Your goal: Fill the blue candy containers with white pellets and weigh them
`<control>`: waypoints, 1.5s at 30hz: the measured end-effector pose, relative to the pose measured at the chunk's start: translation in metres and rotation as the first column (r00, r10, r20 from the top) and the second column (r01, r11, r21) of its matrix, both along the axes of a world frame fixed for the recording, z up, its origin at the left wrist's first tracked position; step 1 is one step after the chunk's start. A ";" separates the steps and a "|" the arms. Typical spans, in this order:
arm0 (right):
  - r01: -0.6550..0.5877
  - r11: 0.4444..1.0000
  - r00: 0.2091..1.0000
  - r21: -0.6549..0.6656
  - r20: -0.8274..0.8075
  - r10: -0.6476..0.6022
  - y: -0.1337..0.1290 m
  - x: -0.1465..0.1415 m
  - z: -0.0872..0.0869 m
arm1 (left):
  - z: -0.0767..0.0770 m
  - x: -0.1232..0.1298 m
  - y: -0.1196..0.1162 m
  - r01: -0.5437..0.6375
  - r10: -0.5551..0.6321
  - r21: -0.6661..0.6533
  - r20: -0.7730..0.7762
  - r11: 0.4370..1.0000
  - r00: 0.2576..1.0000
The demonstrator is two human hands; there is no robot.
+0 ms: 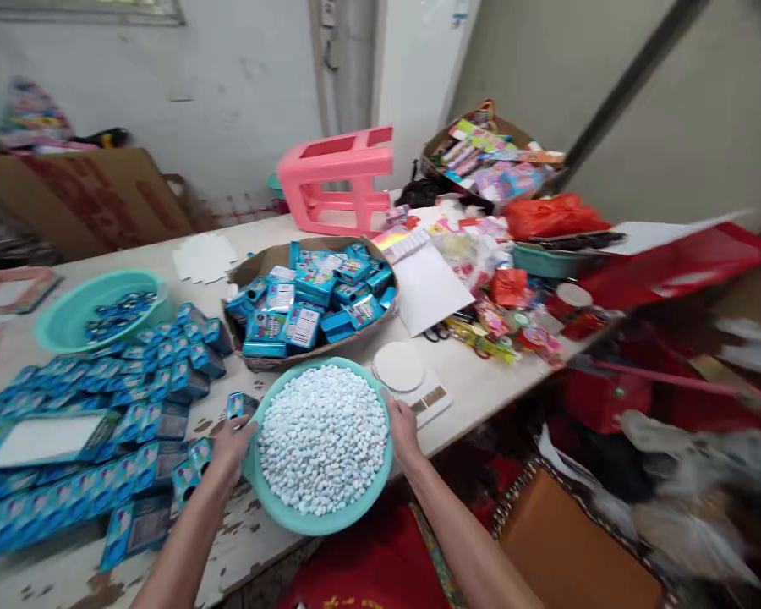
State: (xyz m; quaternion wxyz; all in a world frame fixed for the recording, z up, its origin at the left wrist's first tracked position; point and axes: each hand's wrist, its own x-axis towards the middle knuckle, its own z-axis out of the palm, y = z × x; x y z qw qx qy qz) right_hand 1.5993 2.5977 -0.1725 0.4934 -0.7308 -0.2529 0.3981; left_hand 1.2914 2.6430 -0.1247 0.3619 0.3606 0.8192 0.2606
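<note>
- Scuffed white tabletop (pixel 475 389) ran beneath a pale wall, crowded from end to end.
- At far left sat a pale-green plastic basin (pixel 60 320) of small blue packets, with rows of small, glossy blue cardboard boxes (pixel 158 423) in front.
- Next, the left hand (pixel 232 444) was clamped on the near basin's left rim; whether it touched the small box just behind it, I could not tell.
- Between the hands, at the tabletop's front edge, was the round turquoise plastic basin (pixel 314 524), heaped with pale-blue and white pellets (pixel 323 440). Behind stood a low brown cardboard carton (pixel 348 342) of blue boxes.
- The right hand (pixel 402 427) gripped the opposite rim, beside a white scale (pixel 436 402).
- Handling the filled basin seemed the step in hand; any shift called for level, even support against spilling.
</note>
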 end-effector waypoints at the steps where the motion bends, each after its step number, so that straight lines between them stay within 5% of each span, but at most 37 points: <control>1: -0.022 1.000 1.000 0.000 -0.009 0.022 0.005 0.000 0.001 | 0.001 -0.002 0.000 0.017 -0.017 -0.040 0.014 0.999 1.000; 4: -0.097 0.995 0.995 -0.009 -0.030 0.097 0.018 0.004 0.000 | 0.016 -0.001 -0.002 0.197 -0.216 -0.152 -0.126 0.969 0.968; 6: -0.149 0.989 0.988 -0.019 -0.043 0.148 0.022 0.008 -0.001 | 0.037 0.014 0.005 0.291 -0.346 -0.198 -0.357 0.936 0.868; 9: -0.222 0.974 0.974 -0.045 -0.064 0.219 0.023 0.018 -0.003 | 0.071 0.062 0.047 0.376 -0.314 -0.039 -0.632 0.926 0.708; 11: -0.269 0.961 0.961 -0.055 -0.079 0.265 0.022 0.028 -0.001 | 0.083 0.101 0.090 0.491 -0.307 0.052 -0.722 0.870 0.620; 14: -0.307 0.951 0.950 -0.042 -0.082 0.303 0.017 0.053 0.005 | 0.081 0.148 0.145 0.510 -0.353 -0.035 -0.761 0.859 0.544; 18: -0.342 0.940 0.940 -0.024 -0.020 0.341 0.012 0.104 0.022 | 0.071 0.166 0.168 0.456 -0.315 0.014 -0.705 0.890 0.636; 22: -0.368 0.929 0.928 0.029 0.080 0.365 0.027 0.141 0.047 | 0.086 0.163 0.141 0.479 -0.265 0.396 -0.486 0.783 0.833; 25: -0.441 0.889 0.897 0.124 0.085 0.433 0.050 0.142 0.073 | 0.101 0.177 0.100 0.365 -0.411 0.579 -0.055 0.729 0.910; 27: -0.517 0.821 0.853 0.241 0.061 0.519 0.064 0.132 0.090 | 0.106 0.194 0.068 0.218 -0.475 0.578 0.340 0.786 0.812; 30: -0.569 0.726 0.794 0.386 0.031 0.607 0.075 0.112 0.109 | 0.103 0.217 0.026 -0.007 -0.363 0.405 0.826 0.914 0.430; 32: -0.565 0.708 0.800 0.423 0.073 0.595 0.074 0.103 0.114 | 0.099 0.225 0.008 -0.095 -0.198 0.217 0.964 0.971 0.180; 34: -0.578 0.689 0.807 0.437 0.184 0.561 0.068 0.098 0.114 | 0.097 0.224 -0.001 -0.120 -0.067 0.070 0.997 0.990 0.027; 36: -0.632 0.631 0.775 0.450 0.351 0.526 0.058 0.098 0.114 | 0.097 0.216 -0.005 -0.092 0.015 -0.016 1.000 0.996 -0.016; 41: -0.833 0.395 0.540 0.387 0.724 0.430 0.036 0.095 0.125 | 0.096 0.194 -0.008 0.101 0.149 -0.164 0.978 0.981 0.145; 45: -0.928 0.239 0.367 0.287 0.822 0.436 0.019 0.076 0.125 | 0.090 0.204 -0.023 0.081 0.189 -0.202 0.972 0.976 0.141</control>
